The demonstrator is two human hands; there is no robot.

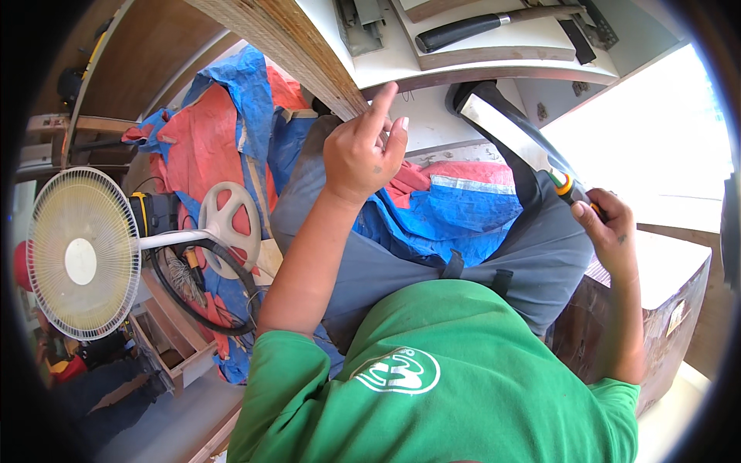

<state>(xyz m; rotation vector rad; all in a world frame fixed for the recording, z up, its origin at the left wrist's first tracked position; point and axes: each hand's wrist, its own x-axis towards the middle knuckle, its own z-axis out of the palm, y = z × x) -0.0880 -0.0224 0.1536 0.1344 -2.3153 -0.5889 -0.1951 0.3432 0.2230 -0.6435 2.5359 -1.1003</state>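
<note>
My left hand is raised in front of me, its forefinger stretched out and touching the rough edge of a white-faced plywood board; it holds nothing. My right hand is closed on the orange and green end of a hand saw. The saw's broad metal blade runs up and left toward a black grip below the board. Both hands are over my lap in grey trousers; a green shirt fills the lower picture.
A black-handled tool lies on the white board at the top. Blue and red tarps are heaped on the floor. A white standing fan is at the left, beside a wooden drawer. A wooden block stands at my right.
</note>
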